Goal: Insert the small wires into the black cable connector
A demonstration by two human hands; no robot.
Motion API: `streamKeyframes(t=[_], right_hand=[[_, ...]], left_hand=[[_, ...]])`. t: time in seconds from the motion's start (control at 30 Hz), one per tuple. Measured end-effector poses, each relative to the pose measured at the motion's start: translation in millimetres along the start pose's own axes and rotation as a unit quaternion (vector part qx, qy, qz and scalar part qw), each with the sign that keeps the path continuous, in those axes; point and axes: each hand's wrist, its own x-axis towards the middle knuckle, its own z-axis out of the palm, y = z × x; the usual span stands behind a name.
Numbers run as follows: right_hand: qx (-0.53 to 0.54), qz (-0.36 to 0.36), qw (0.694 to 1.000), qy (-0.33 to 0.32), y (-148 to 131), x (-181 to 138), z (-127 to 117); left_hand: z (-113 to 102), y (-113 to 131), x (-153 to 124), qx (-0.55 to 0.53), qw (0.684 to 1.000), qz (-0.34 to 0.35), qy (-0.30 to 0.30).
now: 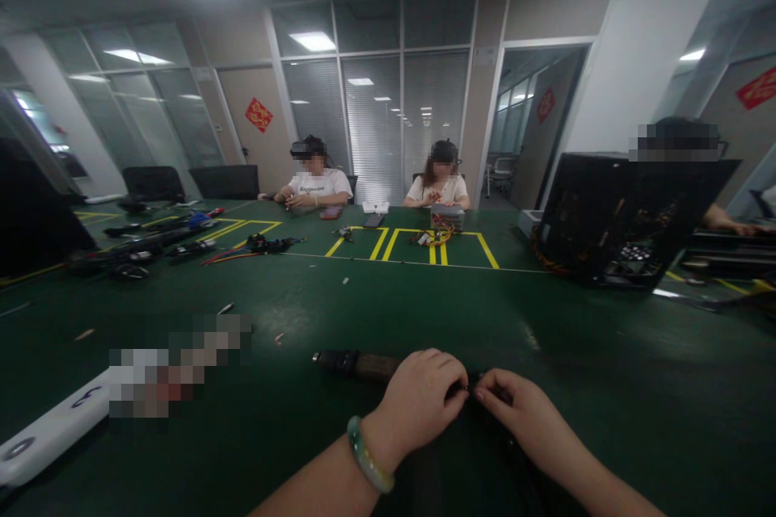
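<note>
A dark, slim electric screwdriver [364, 365] lies crosswise on the green table, its metal tip pointing left. My left hand [421, 392], wearing a green bangle, is closed over the rear part of it and hides that end. Close by on the right, my right hand [515, 404] pinches thumb and forefinger together at the tool's back end. What sits between those fingertips is too small and dark to make out. A dark cord-like shape [512, 443] runs down beneath the right hand.
A white numbered object [57, 428] lies at the left, partly blurred out. Black parts and cables [260, 245] spread across the far left. A black computer case [624, 218] stands at the right. Two people sit opposite, near a metal box with wires [447, 218]; another person is behind the case.
</note>
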Motion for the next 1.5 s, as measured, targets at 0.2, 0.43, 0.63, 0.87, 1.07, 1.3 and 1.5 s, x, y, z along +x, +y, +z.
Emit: streamKeyframes(t=[0.2, 0.43, 0.63, 0.87, 1.07, 1.3, 1.5], right_hand=[[0.003, 0.011, 1.0, -0.009, 2.4, 0.0, 1.2], [-0.026, -0.003, 1.0, 0.009, -3.7, 0.5, 0.6], [-0.011, 0.001, 1.0, 0.009, -2.1, 1.3, 2.2], [0.014, 0.01, 1.0, 0.001, 0.4, 0.3, -0.3], [-0.003, 0.006, 1.0, 0.005, -1.5, -1.0, 0.8], [0.004, 0.017, 1.0, -0.002, -3.3, -0.4, 0.0], [0.024, 0.002, 1.0, -0.002, -0.4, 0.6, -1.4]], left_hand=[[1.4, -1.1, -0.3, -0.002, 1.0, 0.001, -0.002], [3.3, -2.2, 0.3, 0.012, 1.0, -0.003, -0.003], [1.6, -0.8, -0.5, 0.012, 1.0, 0.003, -0.011], [2.5, -0.5, -1.2, 0.012, 1.0, -0.017, -0.006], [1.8, -0.8, -0.7, 0.008, 1.0, -0.004, -0.011], [2.5, -1.0, 0.3, 0.017, 1.0, -0.008, -0.014], [3.8, -0.2, -0.2, 0.013, 1.0, -0.02, -0.004]])
